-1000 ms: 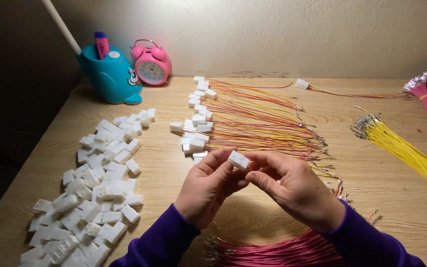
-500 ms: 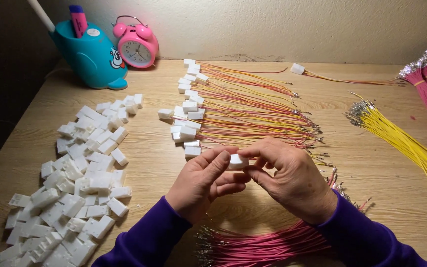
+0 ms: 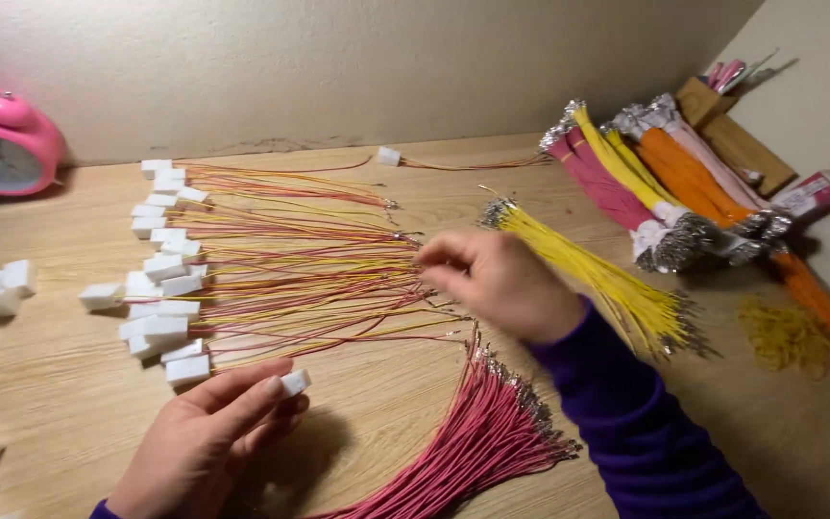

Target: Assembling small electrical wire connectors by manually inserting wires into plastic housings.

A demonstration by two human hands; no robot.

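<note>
Across the wooden bench (image 3: 79, 404) lie assembled leads (image 3: 280, 279), thin red and yellow wires ending in white plugs; they look limp and light, likely to tangle, best lifted by the plug end. The loose pink wire bundle (image 3: 473, 442) near the front edge is cut off below. The right hand (image 3: 497, 279) hovers over the wire tips, fingers loosely curled; whether it pinches a wire is too blurred to tell. The left hand (image 3: 208, 432) pinches a small white connector housing (image 3: 294, 383) between thumb and forefinger: hard, light, probably slippery, safest gripped by its flat sides.
</note>
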